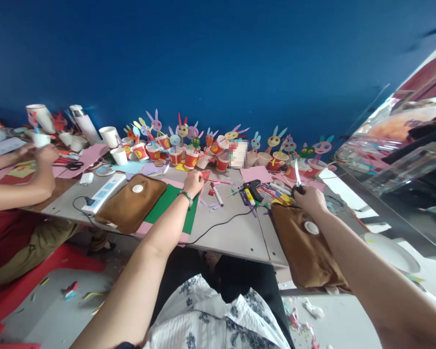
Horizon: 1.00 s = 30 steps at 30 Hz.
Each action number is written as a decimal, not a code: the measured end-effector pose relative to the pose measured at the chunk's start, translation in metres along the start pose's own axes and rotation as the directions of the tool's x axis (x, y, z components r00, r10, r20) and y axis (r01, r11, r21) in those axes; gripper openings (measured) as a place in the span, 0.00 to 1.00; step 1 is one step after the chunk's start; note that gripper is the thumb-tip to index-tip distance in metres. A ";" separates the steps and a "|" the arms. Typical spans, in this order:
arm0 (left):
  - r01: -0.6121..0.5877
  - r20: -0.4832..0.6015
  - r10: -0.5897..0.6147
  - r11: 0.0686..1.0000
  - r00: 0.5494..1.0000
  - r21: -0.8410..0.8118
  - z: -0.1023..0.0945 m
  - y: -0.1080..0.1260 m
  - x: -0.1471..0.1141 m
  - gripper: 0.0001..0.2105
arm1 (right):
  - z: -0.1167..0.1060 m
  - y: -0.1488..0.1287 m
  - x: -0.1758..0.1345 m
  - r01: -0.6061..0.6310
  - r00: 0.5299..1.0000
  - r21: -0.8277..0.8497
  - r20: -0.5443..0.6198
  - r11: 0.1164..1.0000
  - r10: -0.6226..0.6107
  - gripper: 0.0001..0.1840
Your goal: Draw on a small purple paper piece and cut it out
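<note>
My left hand point(194, 184) is closed over the middle of the table, and a small red paper piece point(206, 175) sticks out from its fingers. My right hand point(311, 199) grips a pair of scissors point(297, 170) by the dark handles, with the blades pointing up. Under my left wrist lies green paper point(174, 207) on a pink sheet. Between my hands are a black glue gun point(253, 189), a glue stick point(249, 196), a marker point(217, 195) and small paper scraps. Below my right hand is a brown plush pouch point(294, 237).
Paper cups with rabbit-like paper heads point(191, 158) line the blue wall. At left are a second brown pouch point(134, 203), a white power strip point(104, 194) and a co-worker's hands point(45, 154) with a white cup. A black cord point(218, 224) crosses the table.
</note>
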<state>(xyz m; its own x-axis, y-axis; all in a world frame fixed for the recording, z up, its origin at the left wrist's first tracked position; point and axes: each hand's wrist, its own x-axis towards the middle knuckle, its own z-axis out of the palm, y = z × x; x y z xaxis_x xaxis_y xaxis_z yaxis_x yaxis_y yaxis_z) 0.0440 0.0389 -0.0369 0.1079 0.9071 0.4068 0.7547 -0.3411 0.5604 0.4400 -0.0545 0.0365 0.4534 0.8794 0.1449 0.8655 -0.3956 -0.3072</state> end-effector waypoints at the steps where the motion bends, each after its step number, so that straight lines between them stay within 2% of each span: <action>1: -0.004 0.006 0.004 1.000 1.000 -0.003 0.000 0.000 0.000 0.04 | 0.001 0.006 0.004 -0.017 0.999 -0.045 0.038 0.999 0.018 0.15; 7: -0.006 0.038 0.007 1.000 0.999 -0.027 0.002 -0.001 -0.002 0.05 | 0.011 0.021 0.020 -0.006 0.973 -0.216 0.224 0.976 0.056 0.18; 11: -0.026 0.071 0.030 0.998 0.997 -0.059 0.002 -0.002 -0.005 0.06 | 0.012 0.026 0.020 -0.002 0.958 -0.244 0.279 0.970 0.072 0.22; 17: -0.043 0.110 0.051 0.996 0.993 -0.073 0.002 -0.001 -0.007 0.09 | 0.008 0.034 0.013 -0.040 0.962 -0.226 0.254 0.973 0.099 0.23; 24: -0.016 0.106 0.014 1.000 0.994 0.021 0.007 0.002 -0.007 0.13 | 0.008 0.041 0.011 -0.056 0.977 -0.172 0.193 0.984 0.090 0.24; 28: -0.024 0.109 0.015 0.996 0.994 0.080 0.010 0.007 -0.009 0.13 | 0.009 0.045 0.011 0.011 0.991 -0.126 0.135 0.992 0.006 0.19; 30: -0.030 0.110 0.018 0.994 0.994 0.105 0.011 0.010 -0.009 0.13 | 0.009 0.047 0.012 0.101 0.992 -0.091 0.078 0.991 -0.094 0.16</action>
<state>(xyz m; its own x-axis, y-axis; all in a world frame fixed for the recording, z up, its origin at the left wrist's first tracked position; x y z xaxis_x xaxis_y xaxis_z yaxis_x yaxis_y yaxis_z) 0.0575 0.0299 -0.0431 0.1922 0.9222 0.3355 0.8148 -0.3405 0.4693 0.4845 -0.0601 0.0155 0.3516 0.9309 0.0992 0.9228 -0.3269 -0.2037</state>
